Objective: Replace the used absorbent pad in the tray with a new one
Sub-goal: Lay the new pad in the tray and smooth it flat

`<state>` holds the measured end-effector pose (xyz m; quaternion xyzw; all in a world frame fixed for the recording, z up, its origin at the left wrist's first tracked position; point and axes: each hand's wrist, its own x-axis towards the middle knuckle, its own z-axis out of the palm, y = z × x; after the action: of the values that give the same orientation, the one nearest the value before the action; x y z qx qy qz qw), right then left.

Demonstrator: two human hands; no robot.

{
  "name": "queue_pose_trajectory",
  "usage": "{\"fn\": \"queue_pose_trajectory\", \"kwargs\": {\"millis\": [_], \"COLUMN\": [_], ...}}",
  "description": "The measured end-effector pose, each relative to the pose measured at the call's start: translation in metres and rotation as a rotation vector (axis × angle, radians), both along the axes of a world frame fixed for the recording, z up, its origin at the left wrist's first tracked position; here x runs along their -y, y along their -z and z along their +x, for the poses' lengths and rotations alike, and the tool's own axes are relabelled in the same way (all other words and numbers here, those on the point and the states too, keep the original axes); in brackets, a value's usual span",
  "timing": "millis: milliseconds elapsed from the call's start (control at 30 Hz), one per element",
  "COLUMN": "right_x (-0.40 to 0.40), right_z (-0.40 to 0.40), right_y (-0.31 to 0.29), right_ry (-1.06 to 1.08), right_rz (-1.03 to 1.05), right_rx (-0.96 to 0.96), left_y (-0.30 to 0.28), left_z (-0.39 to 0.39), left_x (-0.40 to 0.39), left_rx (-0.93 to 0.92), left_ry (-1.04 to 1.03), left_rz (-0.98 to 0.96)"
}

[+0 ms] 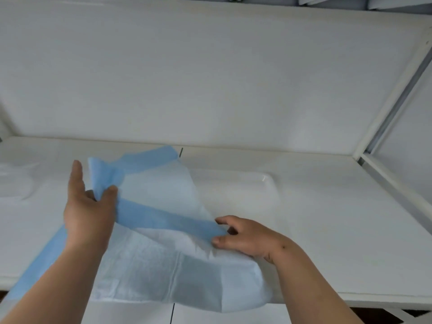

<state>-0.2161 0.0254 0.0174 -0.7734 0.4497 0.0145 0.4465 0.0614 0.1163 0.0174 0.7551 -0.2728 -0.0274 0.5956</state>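
Both hands are holding the absorbent pad (163,265) over the white desk (327,218): left hand (90,206) pinching its blue edge, right hand (245,235) fingers pinching the blue border. The clear tray (264,181) is lying beyond, with bare desk to its right.

- The pad (163,265) covers the tray's (264,181) left part, toward 9 o'clock.
- Left hand's (90,206) fingers are tucked behind the pad.
- Both forearms run off at 6 o'clock.
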Motion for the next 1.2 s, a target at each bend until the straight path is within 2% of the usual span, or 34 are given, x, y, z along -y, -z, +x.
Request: {"fn": "queue_pose_trajectory", "kwargs": {"millis": [100, 267, 433, 533, 600, 667, 767, 867, 967, 1067, 1167, 1200], "right_x": [-0.012, -0.024, -0.014, 0.000, 0.003, 0.001, -0.004, -0.007, -0.007, -0.011, -0.013, -0.012], "right_z": [0.011, 0.020, 0.017, 0.003, -0.006, -0.015, -0.029, -0.038, -0.042, -0.045, -0.047, -0.048], "right_y": [0.003, 0.005, -0.001, -0.014, -0.021, -0.028, -0.030, -0.021, -0.013, -0.012, -0.012, -0.011], "right_ry": [-0.040, -0.006, 0.142, 0.254, 0.291, 0.299, 0.281, 0.237, 0.242, 0.302, 0.420, 0.444], "right_rz": [0.008, -0.057, -0.393, -0.619, -0.659, -0.566, -0.380, -0.305, -0.249, -0.209, -0.141, -0.138], "right_rx": [-0.055, -0.015, -0.041, -0.185, -0.287, -0.368, -0.456, -0.510, -0.441, -0.228, -0.045, -0.023], "left_y": [-0.005, 0.008, 0.014, 0.012, 0.006, -0.001, -0.010, -0.013, -0.021, -0.034, -0.044, -0.044], "left_z": [0.018, 0.033, 0.028, 0.027, 0.029, 0.031, 0.039, 0.046, 0.044, 0.042, 0.048, 0.051], "left_x": [-0.017, -0.037, -0.043, -0.045, -0.049, -0.052, -0.052, -0.048, -0.041, -0.037, -0.035, -0.034], "left_rx": [0.058, 0.060, -0.031, -0.127, -0.178, -0.055, 0.347, 0.573, 0.698, 0.676, 0.191, 0.098], "left_ry": [-0.010, 0.075, 0.270, 0.447, 0.592, 0.691, 0.745, 0.714, 0.634, 0.672, 0.852, 0.907], "left_rz": [0.118, 0.357, 0.404, 0.498, 0.632, 0.831, 1.168, 1.315, 1.227, 1.044, 0.776, 0.743]}}
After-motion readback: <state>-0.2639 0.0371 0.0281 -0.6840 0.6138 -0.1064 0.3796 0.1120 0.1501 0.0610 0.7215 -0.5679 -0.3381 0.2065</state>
